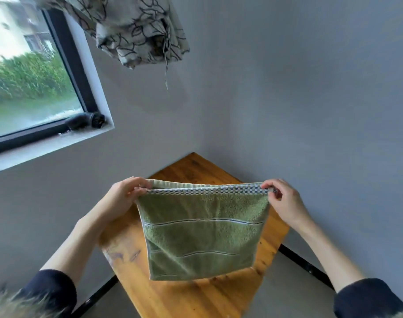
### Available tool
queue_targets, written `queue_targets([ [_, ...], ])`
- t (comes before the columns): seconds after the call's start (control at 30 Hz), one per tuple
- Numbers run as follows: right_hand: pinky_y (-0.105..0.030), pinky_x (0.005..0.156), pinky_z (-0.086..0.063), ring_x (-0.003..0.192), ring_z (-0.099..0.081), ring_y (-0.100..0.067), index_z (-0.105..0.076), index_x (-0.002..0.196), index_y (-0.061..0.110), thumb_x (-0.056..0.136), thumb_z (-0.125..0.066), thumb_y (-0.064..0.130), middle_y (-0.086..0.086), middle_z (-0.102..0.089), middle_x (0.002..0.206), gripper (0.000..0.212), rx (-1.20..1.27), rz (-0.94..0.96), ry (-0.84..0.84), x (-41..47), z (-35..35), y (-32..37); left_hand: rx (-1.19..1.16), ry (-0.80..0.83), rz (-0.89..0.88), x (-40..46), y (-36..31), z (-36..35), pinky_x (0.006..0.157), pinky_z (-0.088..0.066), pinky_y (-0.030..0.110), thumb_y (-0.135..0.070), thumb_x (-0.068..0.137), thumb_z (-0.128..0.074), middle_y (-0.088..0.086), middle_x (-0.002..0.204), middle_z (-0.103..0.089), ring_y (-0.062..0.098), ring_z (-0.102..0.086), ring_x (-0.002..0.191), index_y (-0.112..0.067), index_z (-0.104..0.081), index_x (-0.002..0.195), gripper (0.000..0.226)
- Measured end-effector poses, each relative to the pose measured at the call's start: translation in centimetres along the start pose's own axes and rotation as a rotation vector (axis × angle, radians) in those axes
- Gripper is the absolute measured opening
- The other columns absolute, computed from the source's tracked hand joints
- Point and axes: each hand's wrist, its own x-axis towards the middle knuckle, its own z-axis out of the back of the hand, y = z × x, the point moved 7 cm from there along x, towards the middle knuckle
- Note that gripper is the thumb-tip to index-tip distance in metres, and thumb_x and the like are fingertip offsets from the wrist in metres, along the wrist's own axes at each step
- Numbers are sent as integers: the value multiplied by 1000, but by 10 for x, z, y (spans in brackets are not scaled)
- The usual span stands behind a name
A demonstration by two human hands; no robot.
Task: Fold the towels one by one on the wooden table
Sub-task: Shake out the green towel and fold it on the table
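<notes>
Up over the wooden desk (186, 299) we hold a green terry towel (202, 237), doubled and hanging flat; our left hand (124, 198) and right hand (285, 200) each pinch a top corner along its checkered woven band, set well apart

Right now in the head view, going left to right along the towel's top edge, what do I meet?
Left hand pinching one corner → green towel hanging over the wooden table → right hand pinching the other corner.
</notes>
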Motion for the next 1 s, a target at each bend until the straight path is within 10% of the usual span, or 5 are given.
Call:
queue_targets([
  [1.0, -13, 57, -39, 64, -51, -7, -62, 83, 11, 80, -60, 1, 4, -57, 73, 11, 20, 35, -4, 18, -4, 63, -421, -421, 180, -27, 0, 84, 76, -49, 28, -16, 84, -65, 5, 92, -66, 17, -59, 84, -16, -68, 85, 2],
])
